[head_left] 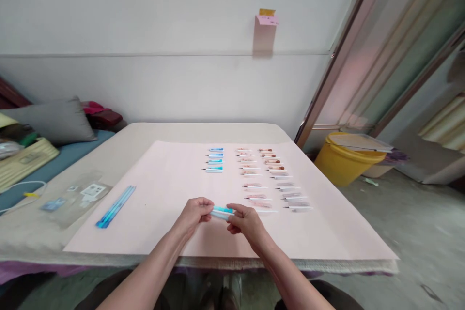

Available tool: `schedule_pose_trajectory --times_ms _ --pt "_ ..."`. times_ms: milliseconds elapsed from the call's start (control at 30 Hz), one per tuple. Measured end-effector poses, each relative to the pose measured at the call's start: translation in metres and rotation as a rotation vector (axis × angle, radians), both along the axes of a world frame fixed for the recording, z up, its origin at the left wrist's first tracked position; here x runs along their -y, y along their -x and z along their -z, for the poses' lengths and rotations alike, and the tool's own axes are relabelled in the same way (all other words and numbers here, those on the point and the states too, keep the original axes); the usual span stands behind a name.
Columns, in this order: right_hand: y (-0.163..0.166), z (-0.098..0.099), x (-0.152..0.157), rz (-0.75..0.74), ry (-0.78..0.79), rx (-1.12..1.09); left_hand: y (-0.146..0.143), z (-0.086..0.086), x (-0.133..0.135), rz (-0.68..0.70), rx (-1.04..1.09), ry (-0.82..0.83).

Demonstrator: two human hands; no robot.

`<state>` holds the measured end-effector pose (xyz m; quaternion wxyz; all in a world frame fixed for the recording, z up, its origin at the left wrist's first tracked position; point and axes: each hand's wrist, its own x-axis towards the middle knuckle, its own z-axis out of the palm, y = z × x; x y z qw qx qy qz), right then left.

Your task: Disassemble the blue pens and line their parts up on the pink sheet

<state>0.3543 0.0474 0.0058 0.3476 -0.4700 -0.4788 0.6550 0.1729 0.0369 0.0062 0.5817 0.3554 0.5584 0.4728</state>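
My left hand [196, 210] pinches the left end of a teal-and-white pen [220, 212] held level above the pink sheet. At its other end, my right hand [245, 221] closes thumb and fingers on it. The pen looks like slim parts lying side by side; finer detail is blurred. Beyond my hands, blue and teal pen parts [215, 161] lie in a short column with their thin tips to the left. Further right are a column of pinkish pen parts [249, 167] and one of brown and grey ones [275, 161]. Several long blue pieces [116, 207] lie together at the left.
A pink sheet [174, 179] covers much of the table [145, 131]. Clear plastic bags [78, 198] lie at its left. A grey cushion [60, 121] rests beyond them. A yellow bucket [337, 160] stands on the floor at the right, and a pink note [267, 20] hangs on the wall.
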Motion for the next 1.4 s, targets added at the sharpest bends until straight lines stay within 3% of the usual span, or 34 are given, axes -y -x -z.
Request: schedule_pose_trajectory --times_ms 167,367,533,667,867,1100,1400 --pt "0.000 0.005 -0.002 -0.014 -0.048 0.240 0.012 0.015 -0.016 -0.128 0.065 -0.007" --pt "0.003 0.013 0.011 -0.159 -0.457 0.785 0.027 0.021 -0.069 -0.227 0.010 -0.091" --pt "0.004 0.008 0.015 -0.270 -0.437 0.912 0.026 0.037 -0.116 -0.271 -0.056 -0.098" --pt "0.004 0.002 0.012 -0.290 -0.415 0.918 0.026 0.046 -0.134 -0.278 -0.122 -0.085" --pt "0.006 -0.009 0.015 -0.365 -0.403 0.930 0.026 0.043 -0.136 -0.242 -0.292 -0.050" --pt "0.007 -0.007 0.015 -0.385 -0.417 0.932 0.030 0.038 -0.132 -0.214 -0.538 -0.048" --pt "0.005 -0.002 0.018 -0.359 -0.525 0.953 0.061 0.035 -0.100 -0.117 -0.840 -0.005"
